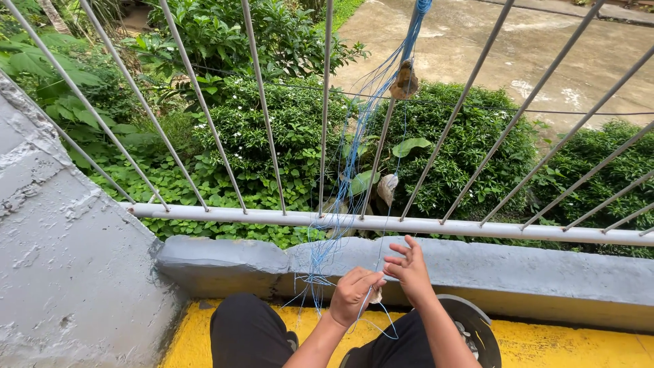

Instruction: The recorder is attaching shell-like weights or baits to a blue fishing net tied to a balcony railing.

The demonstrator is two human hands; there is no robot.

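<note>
blue thin strings (347,177) | left hand (353,294) pinching | right hand (409,269) splayed

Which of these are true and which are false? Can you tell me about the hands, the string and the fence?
1. The left hand pinches thin blue string. True.
2. The string hangs from a wooden fence. False: it hangs from a grey metal railing.
3. The right hand is a tight fist. False: its fingers are spread open.
4. Green bushes grow beyond the railing. True.
5. The floor strip by the knees is red. False: it is yellow.
</note>
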